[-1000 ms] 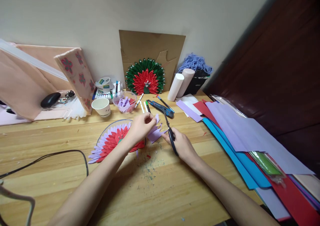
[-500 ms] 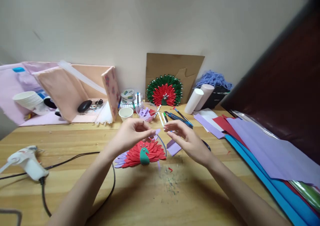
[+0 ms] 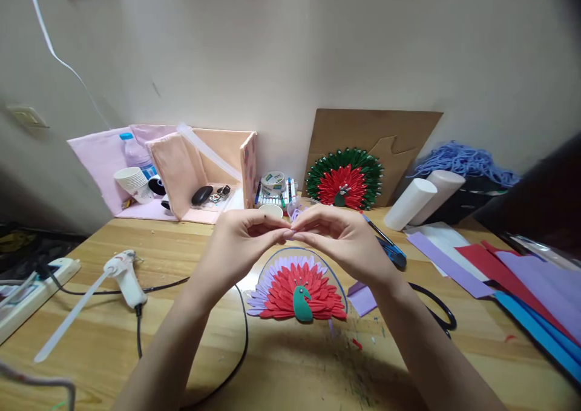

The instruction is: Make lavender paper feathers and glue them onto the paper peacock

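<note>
My left hand point(image 3: 242, 241) and my right hand point(image 3: 340, 238) meet fingertip to fingertip above the table, both pinched on a small purple paper piece point(image 3: 296, 215) that barely shows between them. Below them lies a paper peacock point(image 3: 299, 290) with red and lilac feathers and a green body. A lilac paper scrap point(image 3: 362, 298) lies to its right, with black-handled scissors point(image 3: 438, 314) beside my right forearm.
A white glue gun point(image 3: 123, 275) with a black cord point(image 3: 236, 350) lies at the left, near a power strip point(image 3: 27, 293). A finished green-and-red peacock point(image 3: 344, 178) leans on cardboard at the back. Coloured paper sheets point(image 3: 531, 290) spread at the right. Markers, cups and a pink box line the wall.
The scissors left my right hand and now lie on the table. Both hands rose and came together, pinching the purple piece. The view swung left, bringing the glue gun into sight.
</note>
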`<state>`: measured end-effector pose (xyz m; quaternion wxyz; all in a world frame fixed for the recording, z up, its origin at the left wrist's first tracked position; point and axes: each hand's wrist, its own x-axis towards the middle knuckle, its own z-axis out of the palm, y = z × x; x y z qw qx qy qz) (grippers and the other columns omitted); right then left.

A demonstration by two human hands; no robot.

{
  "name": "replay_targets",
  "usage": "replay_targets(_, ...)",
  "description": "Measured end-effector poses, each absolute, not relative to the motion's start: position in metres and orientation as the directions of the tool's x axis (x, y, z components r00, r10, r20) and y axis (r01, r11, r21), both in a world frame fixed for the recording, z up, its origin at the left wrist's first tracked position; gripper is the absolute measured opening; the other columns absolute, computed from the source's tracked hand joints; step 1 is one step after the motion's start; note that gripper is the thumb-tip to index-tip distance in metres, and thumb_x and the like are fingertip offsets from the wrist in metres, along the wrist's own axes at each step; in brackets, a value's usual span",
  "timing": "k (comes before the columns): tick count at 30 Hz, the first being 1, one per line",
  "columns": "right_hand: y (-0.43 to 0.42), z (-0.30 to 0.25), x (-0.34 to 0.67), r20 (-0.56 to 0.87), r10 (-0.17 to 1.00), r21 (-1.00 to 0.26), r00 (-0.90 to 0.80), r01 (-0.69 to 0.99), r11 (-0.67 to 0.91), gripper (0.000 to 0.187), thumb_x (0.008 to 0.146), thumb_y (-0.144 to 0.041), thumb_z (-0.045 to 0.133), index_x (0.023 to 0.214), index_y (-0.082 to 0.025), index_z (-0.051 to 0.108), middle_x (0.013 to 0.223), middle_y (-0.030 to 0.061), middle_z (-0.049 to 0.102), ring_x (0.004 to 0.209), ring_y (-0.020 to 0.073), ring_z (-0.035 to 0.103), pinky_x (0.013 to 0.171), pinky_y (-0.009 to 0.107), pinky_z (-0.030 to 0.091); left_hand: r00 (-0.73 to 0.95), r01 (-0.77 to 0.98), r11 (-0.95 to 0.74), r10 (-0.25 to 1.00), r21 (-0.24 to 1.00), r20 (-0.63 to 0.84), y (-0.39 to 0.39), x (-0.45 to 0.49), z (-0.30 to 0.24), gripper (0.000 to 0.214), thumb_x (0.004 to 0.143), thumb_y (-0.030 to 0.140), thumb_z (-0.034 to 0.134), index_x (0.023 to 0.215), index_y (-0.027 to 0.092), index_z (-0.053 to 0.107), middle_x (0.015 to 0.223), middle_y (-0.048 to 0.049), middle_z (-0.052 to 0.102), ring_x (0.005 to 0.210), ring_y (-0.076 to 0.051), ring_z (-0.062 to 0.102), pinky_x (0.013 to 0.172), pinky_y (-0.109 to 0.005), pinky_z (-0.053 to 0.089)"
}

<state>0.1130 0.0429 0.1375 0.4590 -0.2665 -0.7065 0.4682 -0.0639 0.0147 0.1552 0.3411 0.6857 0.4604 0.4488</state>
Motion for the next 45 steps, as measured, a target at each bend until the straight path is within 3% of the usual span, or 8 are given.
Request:
replay_targets(7, 0.046, 0.136, 0.124, 0.447, 0.791, -0.88, -0.418, -0.047, 0.472, 0.006, 0.076, -0.021, 0.066, 0.081, -0.017, 0.067, 0.079, 0.0032, 0.067, 0.076, 0.0151, 0.064, 0.071, 0.029, 0.056, 0.16, 0.285, -0.371, 0.927, 0.884, 0.338, 0.013, -0.053, 0.153, 0.013, 0.072, 0.024, 0.068, 0.08, 0.015, 0.072, 0.076, -0.005, 0.072, 0.071, -0.017, 0.067, 0.067, -0.027, 0.056)
replay_targets(15, 0.046, 0.137, 0.127, 0.468, 0.778, -0.866, -0.419, -0.042, 0.498, 0.005, 0.076, -0.019, 0.066, 0.08, -0.018, 0.068, 0.078, 0.0025, 0.067, 0.075, 0.0139, 0.064, 0.07, 0.027, 0.055, 0.171, 0.421, -0.437, 0.899, 0.795, 0.404, 0.009, -0.052, 0.155, 0.009, 0.072, 0.021, 0.068, 0.078, 0.015, 0.072, 0.075, -0.005, 0.072, 0.067, -0.015, 0.066, 0.062, -0.024, 0.053)
replay_targets(26, 0.045, 0.139, 0.132, 0.565, 0.648, -0.668, -0.51, 0.178, 0.723, 0.009, 0.08, -0.022, 0.061, 0.086, -0.018, 0.068, 0.079, 0.0026, 0.066, 0.069, 0.011, 0.06, 0.059, 0.023, 0.05, 0.212, 0.46, -0.445, 0.895, 0.768, 0.392, 0.01, -0.052, 0.151, 0.01, 0.078, 0.022, 0.062, 0.08, 0.014, 0.068, 0.077, -0.0041, 0.07, 0.069, -0.012, 0.065, 0.065, -0.022, 0.053)
replay_targets(33, 0.048, 0.135, 0.134, 0.536, 0.656, -0.664, -0.531, 0.216, 0.716, 0.005, 0.08, -0.018, 0.059, 0.08, -0.016, 0.063, 0.074, 0.0014, 0.062, 0.065, 0.01, 0.058, 0.059, 0.023, 0.049, 0.22, 0.353, -0.374, 0.924, 0.858, 0.312, 0.013, -0.047, 0.148, 0.012, 0.076, 0.021, 0.062, 0.082, 0.012, 0.068, 0.079, -0.0065, 0.071, 0.072, -0.015, 0.066, 0.067, -0.025, 0.055)
replay_targets(40, 0.048, 0.133, 0.132, 0.524, 0.657, -0.653, -0.542, 0.239, 0.718, 0.002, 0.077, -0.014, 0.059, 0.077, -0.015, 0.06, 0.069, -0.0003, 0.06, 0.062, 0.0092, 0.055, 0.057, 0.022, 0.046, 0.237, 0.449, -0.413, 0.91, 0.792, 0.34, 0.013, -0.044, 0.144, 0.008, 0.072, 0.016, 0.062, 0.077, 0.012, 0.066, 0.073, -0.0036, 0.069, 0.062, -0.011, 0.063, 0.061, -0.022, 0.054)
replay_targets(45, 0.05, 0.136, 0.142, 0.543, 0.685, -0.639, -0.486, 0.29, 0.712, 0.001, 0.077, -0.015, 0.06, 0.076, -0.016, 0.06, 0.07, 0.0001, 0.06, 0.061, 0.0093, 0.054, 0.054, 0.022, 0.045, 0.161, 0.469, -0.401, 0.915, 0.787, 0.37, 0.013, -0.046, 0.147, 0.003, 0.068, 0.014, 0.062, 0.07, 0.012, 0.064, 0.067, -0.002, 0.067, 0.059, -0.01, 0.061, 0.058, -0.019, 0.053)
